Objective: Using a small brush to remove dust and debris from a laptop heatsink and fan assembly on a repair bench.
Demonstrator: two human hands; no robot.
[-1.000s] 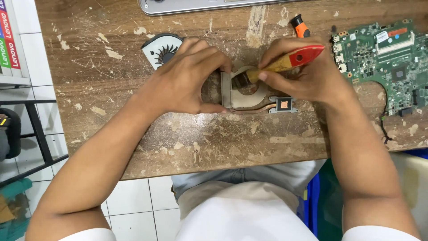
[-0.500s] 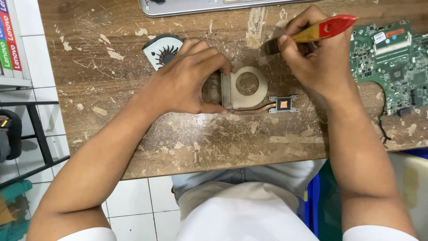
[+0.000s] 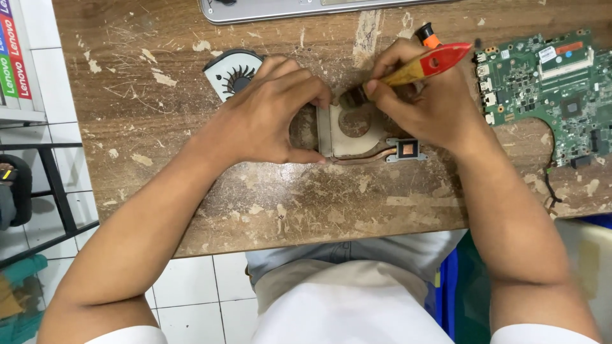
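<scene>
Two bare hands met over a metal fan housing [image 3: 350, 130] that lay flat near the middle of a worn wooden table [image 3: 191, 191]. The left hand [image 3: 271, 118] came in from the lower left, forearm slanting up across the table edge, wrist bent so the palm arched over the housing's left side. Its thumb lay along the lower edge of the housing and its fingers curled over the upper left corner, pinching the part and pinning it to the wood. The right hand [image 3: 424, 105] reached in from the lower right, forearm steep, knuckles turned toward the camera. Its fingers were pressed together around a brush [image 3: 421, 67] with a yellow-and-red handle, the handle pointing up and right, the bristle end down at the housing's top edge. A copper heat pipe [image 3: 363, 158] ran from the housing to a small square plate [image 3: 406, 150] just right of it. A loose fan [image 3: 234, 73] sat beyond the left hand, a green circuit board [image 3: 548, 89] lay to the right, and a grey laptop case [image 3: 287, 9] rested at the far edge.
</scene>
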